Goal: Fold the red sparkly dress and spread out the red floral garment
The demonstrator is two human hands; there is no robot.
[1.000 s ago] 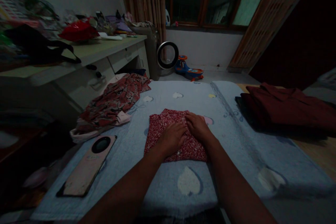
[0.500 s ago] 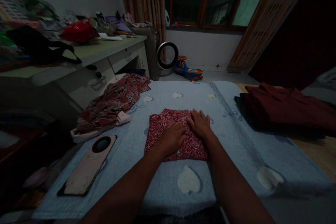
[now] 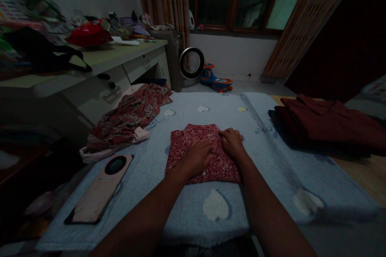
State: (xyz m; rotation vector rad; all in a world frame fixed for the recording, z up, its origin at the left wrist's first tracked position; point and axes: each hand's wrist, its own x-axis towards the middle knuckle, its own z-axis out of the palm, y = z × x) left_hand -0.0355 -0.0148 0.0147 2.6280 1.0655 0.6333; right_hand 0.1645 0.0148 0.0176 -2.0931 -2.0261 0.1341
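Note:
A folded red shirt (image 3: 196, 130) with white speckles lies flat on the pale blue cloth with heart shapes (image 3: 256, 192), in the middle of the head view. My left hand (image 3: 197, 156) rests palm down on the shirt's centre, its fingers laid over the fabric. At the shirt's upper right edge, my right hand (image 3: 233, 141) has its fingers curled in, with thumb and forefinger pinching the fabric there. The fingertips of the right hand are partly hidden.
On the left lie a phone (image 3: 98, 190), face down, and a crumpled patterned garment (image 3: 132, 108). Folded dark red clothes (image 3: 331, 122) are stacked on the right. Beyond stand a cluttered desk (image 3: 111, 58), a washing machine with its round door (image 3: 191, 63) ajar, and a ride-on toy (image 3: 215, 80).
My right hand's fingers, spread flat over the shirt's upper right edge before, have curled in and now pinch it. My left hand has stayed in place.

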